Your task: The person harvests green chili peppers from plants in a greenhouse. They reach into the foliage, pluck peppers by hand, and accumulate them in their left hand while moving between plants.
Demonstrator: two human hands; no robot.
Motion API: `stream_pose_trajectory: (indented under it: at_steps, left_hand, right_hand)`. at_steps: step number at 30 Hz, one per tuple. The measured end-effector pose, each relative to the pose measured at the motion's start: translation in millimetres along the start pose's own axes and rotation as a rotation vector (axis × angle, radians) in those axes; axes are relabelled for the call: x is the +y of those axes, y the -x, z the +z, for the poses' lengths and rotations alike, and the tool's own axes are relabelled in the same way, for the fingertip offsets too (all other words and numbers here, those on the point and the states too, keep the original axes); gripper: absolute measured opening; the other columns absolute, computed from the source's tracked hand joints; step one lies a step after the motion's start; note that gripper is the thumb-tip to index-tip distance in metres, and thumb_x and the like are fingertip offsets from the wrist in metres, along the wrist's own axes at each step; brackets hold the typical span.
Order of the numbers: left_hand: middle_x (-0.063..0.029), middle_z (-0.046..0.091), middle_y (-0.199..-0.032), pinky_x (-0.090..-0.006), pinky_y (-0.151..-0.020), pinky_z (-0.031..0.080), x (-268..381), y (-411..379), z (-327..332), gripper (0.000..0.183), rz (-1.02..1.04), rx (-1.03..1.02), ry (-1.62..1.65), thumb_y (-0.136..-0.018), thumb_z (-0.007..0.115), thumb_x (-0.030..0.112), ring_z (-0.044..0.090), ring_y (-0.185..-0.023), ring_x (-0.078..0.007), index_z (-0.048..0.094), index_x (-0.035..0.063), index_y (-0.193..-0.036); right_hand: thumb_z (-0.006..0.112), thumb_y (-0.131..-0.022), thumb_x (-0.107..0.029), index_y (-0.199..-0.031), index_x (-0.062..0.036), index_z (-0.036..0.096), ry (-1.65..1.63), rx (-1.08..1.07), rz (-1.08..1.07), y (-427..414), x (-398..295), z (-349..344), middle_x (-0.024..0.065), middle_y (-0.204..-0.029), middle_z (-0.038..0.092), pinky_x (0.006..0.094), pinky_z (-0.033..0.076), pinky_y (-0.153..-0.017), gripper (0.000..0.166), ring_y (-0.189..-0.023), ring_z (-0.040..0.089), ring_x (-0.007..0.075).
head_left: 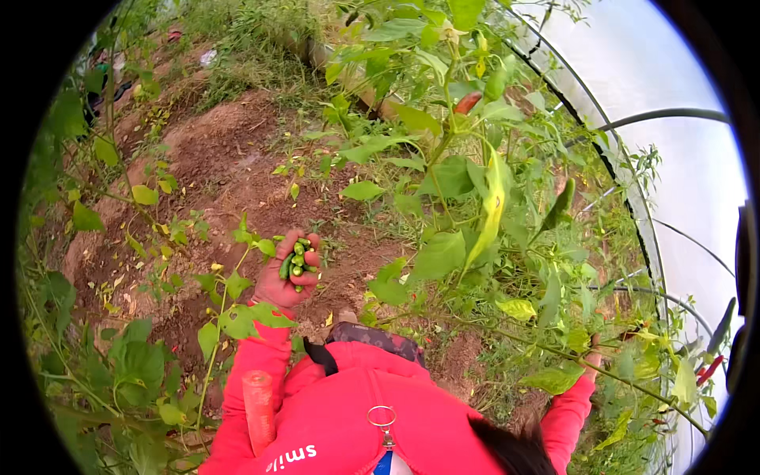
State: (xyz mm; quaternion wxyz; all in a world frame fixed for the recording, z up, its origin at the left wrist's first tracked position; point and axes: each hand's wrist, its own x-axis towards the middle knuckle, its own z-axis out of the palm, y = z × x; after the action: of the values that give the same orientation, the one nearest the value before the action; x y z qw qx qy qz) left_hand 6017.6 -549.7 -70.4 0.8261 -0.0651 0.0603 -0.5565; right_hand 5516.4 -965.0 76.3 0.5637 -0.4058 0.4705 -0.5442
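My left hand point(274, 287) is curled, palm up, around a bunch of small green chili peppers point(298, 259). It is above bare reddish soil, close to a thin leafy stem point(223, 303). My right hand point(593, 355) reaches into the pepper plant point(442, 255) on the right. Leaves and a long branch point(522, 343) cover most of it, and its fingers are too hidden to show what they touch. A red chili pepper point(469, 103) hangs high on the plant, and another red chili pepper point(709, 370) is at the far right.
Curved dark poles point(662, 113) support pale plastic sheeting point(677, 196) on the right. Pepper foliage point(133, 368) fills the left side. Weeds and soil point(237, 154) stretch ahead. A red cylindrical roll point(259, 409) rests against my red jacket point(350, 409).
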Motion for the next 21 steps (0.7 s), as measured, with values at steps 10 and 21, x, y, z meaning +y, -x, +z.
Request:
stream_pose_trajectory:
  at_steps: [10,21]
  left_hand:
    - [-0.005,0.062,-0.093,-0.021,-0.039,0.039,1,2,20,0.022,-0.097,0.131,-0.094,-0.088,0.057,0.026,0.06,-0.072,-0.0162,0.058,0.0056,-0.096]
    - [-0.0057,0.062,-0.09,-0.0198,-0.042,0.041,-36,15,55,0.028,0.156,0.269,-0.096,-0.091,0.051,0.029,0.059,-0.072,-0.0138,0.056,0.0053,-0.106]
  right_hand:
    - [0.059,-0.082,-0.029,-0.095,-0.0029,0.059,0.851,-0.702,0.57,231,153,159,0.0026,-0.07,0.057,0.0209,0.037,-0.042,0.029,-0.049,0.05,0.0093]
    - [0.056,-0.087,-0.029,-0.103,-0.003,0.052,0.123,-1.212,0.465,298,141,391,0.0037,-0.08,0.056,0.0191,0.033,-0.039,0.031,-0.049,0.047,0.0075]
